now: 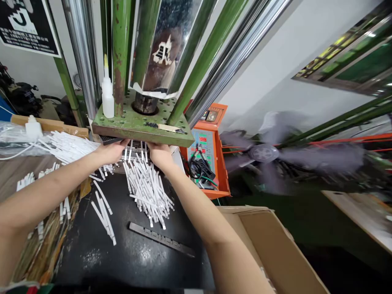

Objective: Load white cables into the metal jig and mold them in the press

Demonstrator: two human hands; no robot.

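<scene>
Both of my hands reach under the lower edge of a green press plate (137,132). My left hand (112,152) is beside a dark flat piece (112,140); its fingertips are hidden, so I cannot tell whether it grips it. My right hand (159,154) is at the right part of the slot, its fingers out of sight beneath the plate. Between the hands, several white strips (130,150) stick out from the dark metal mould (136,146). A heap of white strips (148,188) lies just in front, on the black work surface (131,265).
A notched metal bar (161,239) and a few loose strips (104,218) lie nearer me. More strips (67,147) are piled left. A white bottle (108,98) stands on the plate. To the right are an orange control box (223,163), a cardboard box (272,241) and a spinning fan (263,153).
</scene>
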